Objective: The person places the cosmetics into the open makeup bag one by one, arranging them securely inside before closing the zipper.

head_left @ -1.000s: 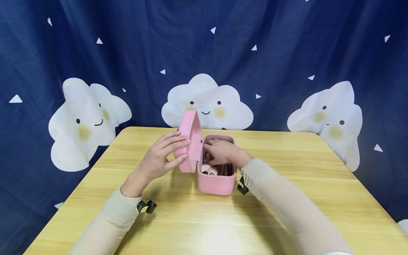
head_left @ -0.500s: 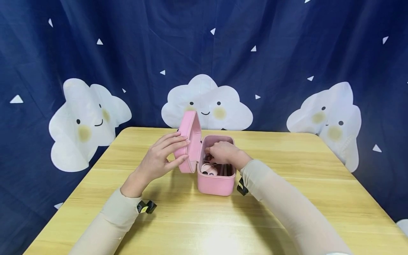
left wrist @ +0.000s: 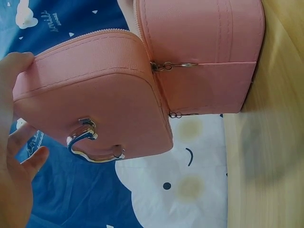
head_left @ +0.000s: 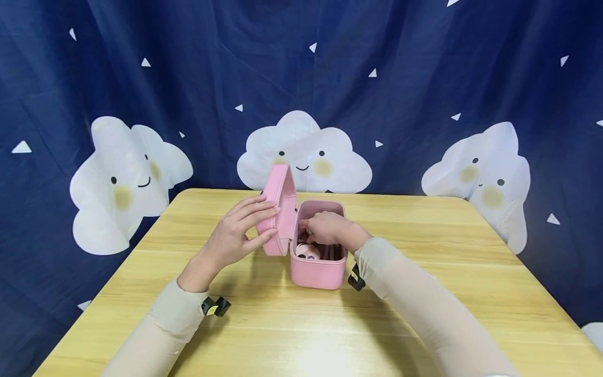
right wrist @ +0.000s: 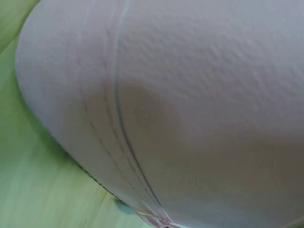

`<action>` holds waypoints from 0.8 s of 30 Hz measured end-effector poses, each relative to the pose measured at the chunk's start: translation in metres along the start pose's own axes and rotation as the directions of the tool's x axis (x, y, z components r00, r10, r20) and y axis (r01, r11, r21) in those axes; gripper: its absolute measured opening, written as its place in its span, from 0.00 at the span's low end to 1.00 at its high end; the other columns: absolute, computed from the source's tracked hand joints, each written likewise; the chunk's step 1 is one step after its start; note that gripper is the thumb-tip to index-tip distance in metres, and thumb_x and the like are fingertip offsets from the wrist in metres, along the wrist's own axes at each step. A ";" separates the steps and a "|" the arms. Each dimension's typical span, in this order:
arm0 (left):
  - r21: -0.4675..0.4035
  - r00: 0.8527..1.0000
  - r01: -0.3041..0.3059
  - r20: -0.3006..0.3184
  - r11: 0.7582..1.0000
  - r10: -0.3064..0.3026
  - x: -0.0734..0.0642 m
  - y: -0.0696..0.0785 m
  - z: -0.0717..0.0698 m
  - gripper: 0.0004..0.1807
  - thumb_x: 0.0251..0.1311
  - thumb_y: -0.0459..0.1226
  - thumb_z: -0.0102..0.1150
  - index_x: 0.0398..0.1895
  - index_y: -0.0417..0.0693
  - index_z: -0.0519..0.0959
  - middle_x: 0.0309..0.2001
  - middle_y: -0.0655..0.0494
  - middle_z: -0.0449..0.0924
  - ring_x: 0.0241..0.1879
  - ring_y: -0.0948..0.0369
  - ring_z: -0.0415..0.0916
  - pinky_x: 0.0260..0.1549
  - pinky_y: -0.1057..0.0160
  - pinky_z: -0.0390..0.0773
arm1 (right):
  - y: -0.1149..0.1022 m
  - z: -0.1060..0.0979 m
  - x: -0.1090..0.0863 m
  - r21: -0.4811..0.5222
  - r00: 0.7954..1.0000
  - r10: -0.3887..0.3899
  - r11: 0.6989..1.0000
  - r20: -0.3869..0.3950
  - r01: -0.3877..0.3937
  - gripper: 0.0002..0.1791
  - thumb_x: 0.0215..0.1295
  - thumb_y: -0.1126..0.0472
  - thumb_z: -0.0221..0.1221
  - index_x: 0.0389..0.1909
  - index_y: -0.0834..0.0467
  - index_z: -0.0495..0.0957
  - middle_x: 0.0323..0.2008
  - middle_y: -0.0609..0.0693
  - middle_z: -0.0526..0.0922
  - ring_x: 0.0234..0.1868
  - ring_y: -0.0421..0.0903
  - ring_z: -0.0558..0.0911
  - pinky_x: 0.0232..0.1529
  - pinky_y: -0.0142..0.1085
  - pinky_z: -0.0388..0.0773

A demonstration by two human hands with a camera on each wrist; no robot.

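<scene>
A pink zip-up vanity case [head_left: 317,275] stands on the table with its lid [left wrist: 95,99] raised to the left. My left hand [head_left: 233,235] holds that lid by its edge, the fingers over the rim in the head view. A silver handle [left wrist: 83,142] shows on the lid's outer face in the left wrist view. My right hand [head_left: 330,230] reaches down into the case with bent fingers, and I cannot tell whether they hold anything. In front of them inside lies a pale pink rounded item [head_left: 308,251] with dark spots. Slim items beside it are partly hidden by the hand.
The case sits near the middle of a light wooden table [head_left: 424,225]. Behind the table hangs a dark blue curtain [head_left: 202,68] with smiling clouds. Small metal hinge links [left wrist: 173,65] join lid and case. The case's outer wall [right wrist: 204,95] fills most of the right wrist view.
My right hand has drawn slightly nearer within the case and its fingers have bent more. The left hand and the lid keep their place.
</scene>
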State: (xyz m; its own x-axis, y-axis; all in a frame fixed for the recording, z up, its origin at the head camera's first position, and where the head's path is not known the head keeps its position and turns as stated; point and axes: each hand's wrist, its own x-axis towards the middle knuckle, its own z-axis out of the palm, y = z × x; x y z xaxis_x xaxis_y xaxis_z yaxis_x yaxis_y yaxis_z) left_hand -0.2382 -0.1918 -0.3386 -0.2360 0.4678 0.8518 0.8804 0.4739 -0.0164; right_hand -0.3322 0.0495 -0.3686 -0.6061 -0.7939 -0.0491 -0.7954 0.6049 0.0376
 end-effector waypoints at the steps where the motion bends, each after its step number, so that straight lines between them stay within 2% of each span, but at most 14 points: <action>1: -0.003 1.000 0.005 0.003 1.000 -0.005 0.000 0.000 0.000 0.22 0.68 0.50 0.56 0.51 0.42 0.83 0.51 0.47 0.82 0.57 0.44 0.73 0.62 0.53 0.68 | -0.001 -0.001 -0.001 0.009 1.000 0.000 1.000 -0.007 0.001 0.13 0.63 0.56 0.65 0.48 0.50 0.79 0.35 0.45 0.84 0.41 0.49 0.83 0.48 0.45 0.78; 6: -0.010 1.000 0.012 0.005 1.000 -0.012 0.000 0.002 -0.001 0.22 0.68 0.50 0.55 0.51 0.41 0.82 0.51 0.47 0.82 0.58 0.45 0.73 0.62 0.53 0.68 | -0.002 -0.007 -0.005 0.034 0.999 0.000 0.999 -0.050 0.002 0.12 0.63 0.54 0.65 0.46 0.52 0.79 0.34 0.46 0.84 0.38 0.49 0.83 0.45 0.45 0.79; 11: 0.001 1.000 -0.003 -0.004 1.000 0.003 0.000 0.001 -0.001 0.22 0.68 0.49 0.56 0.51 0.41 0.83 0.51 0.47 0.82 0.57 0.44 0.74 0.62 0.52 0.69 | 0.000 -0.015 -0.011 0.009 0.995 -0.030 0.999 -0.098 0.031 0.13 0.65 0.53 0.63 0.44 0.56 0.79 0.37 0.49 0.84 0.41 0.49 0.83 0.49 0.44 0.77; 17: 0.006 1.000 0.002 0.005 1.000 -0.002 0.000 0.002 -0.002 0.21 0.69 0.49 0.55 0.51 0.42 0.83 0.51 0.48 0.82 0.57 0.45 0.74 0.62 0.53 0.69 | 0.002 -0.023 -0.024 -0.025 0.991 -0.036 0.999 -0.126 0.033 0.12 0.67 0.53 0.61 0.42 0.59 0.78 0.36 0.51 0.82 0.45 0.52 0.81 0.52 0.47 0.75; 24: -0.008 1.000 0.008 0.003 1.000 -0.008 0.000 0.002 -0.001 0.22 0.69 0.50 0.54 0.51 0.41 0.82 0.51 0.47 0.82 0.58 0.45 0.73 0.63 0.54 0.68 | 0.012 -0.031 -0.045 -0.008 0.970 -0.050 0.999 -0.237 0.049 0.15 0.66 0.56 0.62 0.49 0.59 0.79 0.47 0.53 0.82 0.52 0.54 0.79 0.58 0.48 0.72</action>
State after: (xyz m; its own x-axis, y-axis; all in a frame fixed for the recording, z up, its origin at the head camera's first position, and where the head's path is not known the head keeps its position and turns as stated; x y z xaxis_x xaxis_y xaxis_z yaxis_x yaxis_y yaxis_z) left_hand -0.2361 -0.1922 -0.3381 -0.2447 0.4662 0.8502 0.8818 0.4716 -0.0047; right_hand -0.3146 0.0903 -0.3349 -0.5486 -0.8150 0.1866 -0.8242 0.5646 0.0433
